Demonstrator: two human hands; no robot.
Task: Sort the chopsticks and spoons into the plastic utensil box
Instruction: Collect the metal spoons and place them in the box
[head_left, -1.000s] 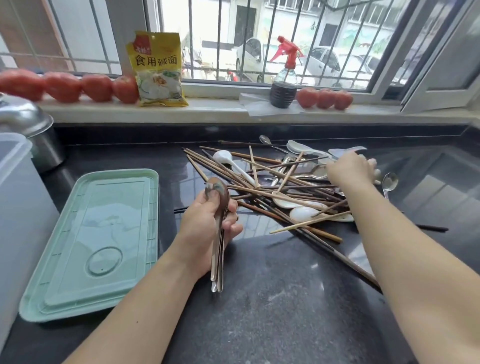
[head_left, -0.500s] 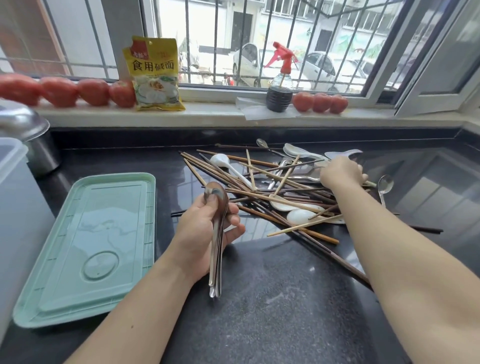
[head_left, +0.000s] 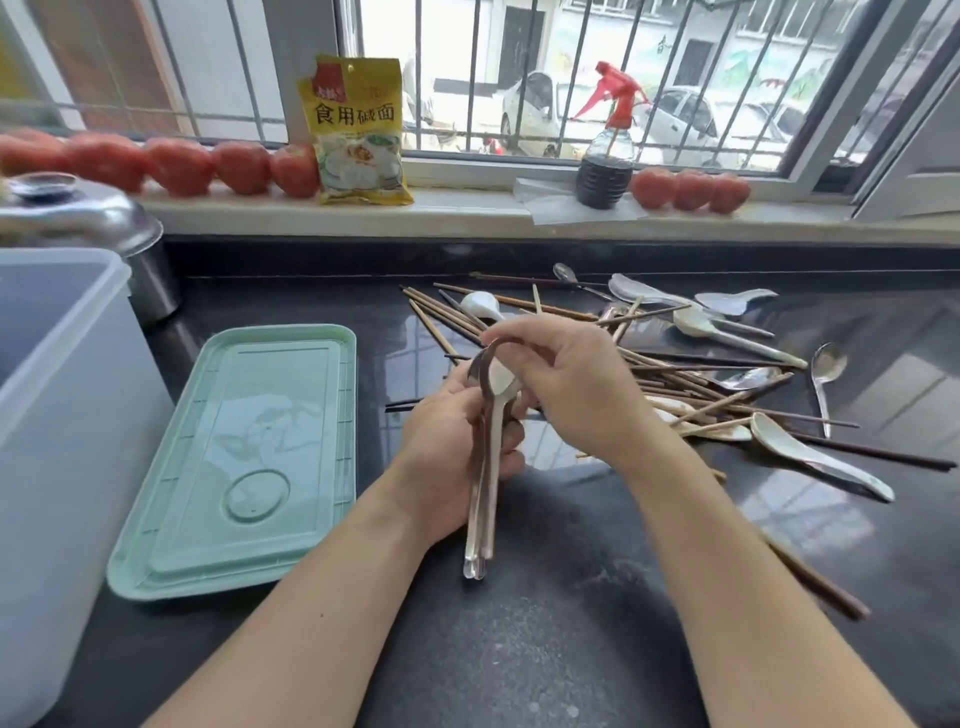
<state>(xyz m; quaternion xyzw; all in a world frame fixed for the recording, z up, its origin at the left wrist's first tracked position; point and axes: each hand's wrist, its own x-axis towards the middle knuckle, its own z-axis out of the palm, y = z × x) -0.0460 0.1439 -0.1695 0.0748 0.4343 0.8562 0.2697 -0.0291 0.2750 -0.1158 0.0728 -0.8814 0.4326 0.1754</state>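
Left hand (head_left: 457, 447) curled round a bundle of metal spoons (head_left: 485, 467), bowls up, handles hanging toward the counter (head_left: 545, 623). Right hand (head_left: 566, 384) just above, fingers bent, pinching the topmost spoon's bowl against the bundle. Behind and right of both hands: heap of chopsticks (head_left: 675, 374) crossed with white spoons (head_left: 810, 457) and a few loose metal ones, partly hidden by the right hand and forearm. Single small spoon (head_left: 826, 374) apart at the heap's right edge. Left of the hands: green lid (head_left: 244, 457), flat on the counter. Far left: translucent box (head_left: 57, 405), touching the frame edge, interior not visible. Behind the box: steel pot (head_left: 98, 228). On the sill (head_left: 467, 208): row of tomatoes (head_left: 176, 166), yellow packet (head_left: 358, 130), spray bottle (head_left: 605, 156), three more tomatoes.
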